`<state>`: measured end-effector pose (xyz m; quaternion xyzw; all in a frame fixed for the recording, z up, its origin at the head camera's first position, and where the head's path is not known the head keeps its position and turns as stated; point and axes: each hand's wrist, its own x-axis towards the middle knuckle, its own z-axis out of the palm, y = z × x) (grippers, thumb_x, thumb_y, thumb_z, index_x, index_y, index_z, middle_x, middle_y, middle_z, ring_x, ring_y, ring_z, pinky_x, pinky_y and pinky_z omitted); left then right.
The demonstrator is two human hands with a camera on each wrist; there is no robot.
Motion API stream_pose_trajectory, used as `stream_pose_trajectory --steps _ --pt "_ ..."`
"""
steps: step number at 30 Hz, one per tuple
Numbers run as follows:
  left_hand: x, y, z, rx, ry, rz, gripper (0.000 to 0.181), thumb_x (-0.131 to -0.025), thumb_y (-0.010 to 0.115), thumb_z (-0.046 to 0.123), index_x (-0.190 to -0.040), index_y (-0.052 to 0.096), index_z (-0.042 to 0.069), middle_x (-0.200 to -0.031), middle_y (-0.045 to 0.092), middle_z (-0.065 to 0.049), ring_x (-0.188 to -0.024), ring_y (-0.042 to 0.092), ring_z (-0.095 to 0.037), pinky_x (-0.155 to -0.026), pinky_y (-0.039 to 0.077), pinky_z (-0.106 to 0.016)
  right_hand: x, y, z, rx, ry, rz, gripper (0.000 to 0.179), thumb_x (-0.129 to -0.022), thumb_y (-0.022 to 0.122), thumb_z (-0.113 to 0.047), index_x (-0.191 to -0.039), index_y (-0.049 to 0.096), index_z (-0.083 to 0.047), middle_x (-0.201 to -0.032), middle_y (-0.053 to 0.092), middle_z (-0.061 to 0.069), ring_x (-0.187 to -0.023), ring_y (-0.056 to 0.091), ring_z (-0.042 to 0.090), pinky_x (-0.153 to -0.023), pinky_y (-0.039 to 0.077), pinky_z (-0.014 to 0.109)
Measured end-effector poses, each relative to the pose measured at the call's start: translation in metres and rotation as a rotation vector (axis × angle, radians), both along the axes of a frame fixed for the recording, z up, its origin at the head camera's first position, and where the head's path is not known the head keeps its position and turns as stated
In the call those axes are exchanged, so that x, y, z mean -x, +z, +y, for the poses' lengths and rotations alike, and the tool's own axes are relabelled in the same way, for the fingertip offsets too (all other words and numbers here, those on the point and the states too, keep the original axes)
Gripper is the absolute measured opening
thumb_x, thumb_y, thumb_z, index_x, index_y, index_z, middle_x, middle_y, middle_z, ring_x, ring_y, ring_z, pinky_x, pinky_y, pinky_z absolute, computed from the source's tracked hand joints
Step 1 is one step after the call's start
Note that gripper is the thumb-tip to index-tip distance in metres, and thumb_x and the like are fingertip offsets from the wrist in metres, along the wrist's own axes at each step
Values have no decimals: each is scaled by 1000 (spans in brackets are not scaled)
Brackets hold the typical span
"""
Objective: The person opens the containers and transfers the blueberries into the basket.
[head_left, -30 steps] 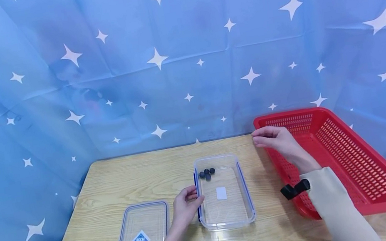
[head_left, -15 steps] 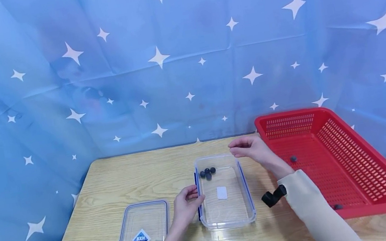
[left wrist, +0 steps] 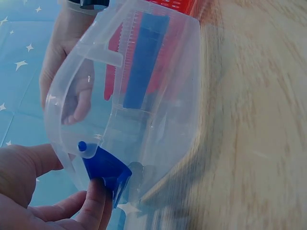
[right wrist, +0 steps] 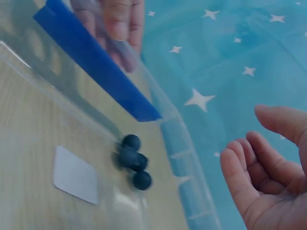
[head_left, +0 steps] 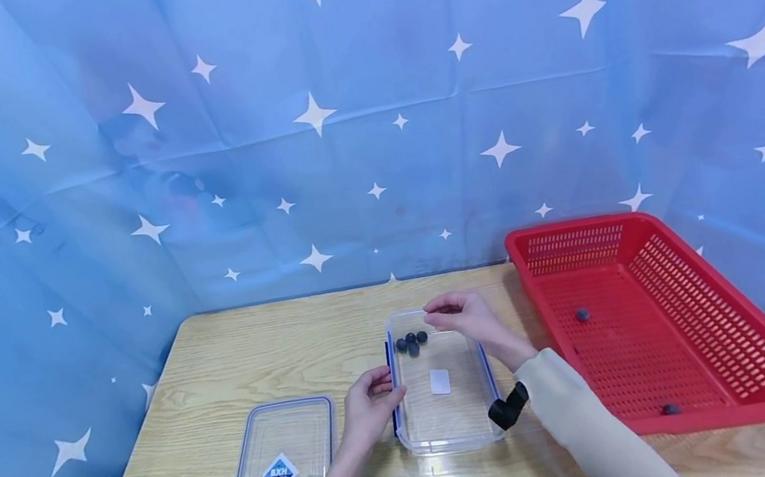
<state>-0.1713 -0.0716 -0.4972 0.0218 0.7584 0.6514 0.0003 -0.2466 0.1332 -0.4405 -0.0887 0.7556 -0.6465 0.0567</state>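
Observation:
A clear plastic food container [head_left: 456, 419] with blue edges stands on the table. Several blueberries [head_left: 412, 344] lie grouped in its far left corner, near a white square [head_left: 439, 382] on its floor. My left hand [head_left: 368, 408] holds the container's left side, thumb over the rim and fingers at a blue latch [left wrist: 108, 170]. My right hand [head_left: 466, 317] hovers above the container's far end, right of the blueberries. In the right wrist view its thumb and bent fingers [right wrist: 235, 163] stand apart, and I see nothing between them.
At right stands a red plastic basket [head_left: 763, 409] with a blueberry [head_left: 581, 314] on its floor and another blueberry [head_left: 671, 409] near its front wall. A clear lid [head_left: 294, 436] with a blue label lies at left. A starry blue curtain [head_left: 368, 149] hangs behind the table.
My right hand has moved left, from the basket's far left edge to above the container. Its arm has uncovered two blueberries in the basket. My left hand stays in place.

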Motion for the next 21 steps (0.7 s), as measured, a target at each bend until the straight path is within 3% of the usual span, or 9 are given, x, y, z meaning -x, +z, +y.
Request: stream_pose_trajectory --steps 7,10,15,21 --pt "-1 2 1 1 -1 17 38 -79 69 -3 -111 54 -17 -97 62 -26 -92 61 -35 -74 54 -23 2 -12 -13 -38 -56 -85 30 -83 67 -2 -108 61 13 -98 67 15 -80 61 10 -76 54 26" --pt "-5 12 2 -9 -1 19 36 -79 67 -6 -110 53 -19 -97 60 -31 -91 60 -39 -74 55 -25 4 -18 -17 -50 -76 -106 28 -82 68 -2 -107 62 12 -99 66 16 -80 61 11 -74 55 26" --pt "-14 35 3 -3 -6 23 35 -79 65 -8 -108 51 -22 -97 58 -35 -92 58 -45 -73 54 -21 4 -24 -22 -66 -77 -100 28 -80 69 0 -104 62 13 -95 67 16 -75 60 11 -77 55 37" --pt "-17 42 4 10 -5 24 35 -80 65 -7 -108 52 -22 -97 59 -33 -92 58 -45 -72 51 -17 6 -30 -27 -96 -94 -143 26 -78 72 -2 -101 65 8 -89 67 9 -72 61 11 -79 55 41"
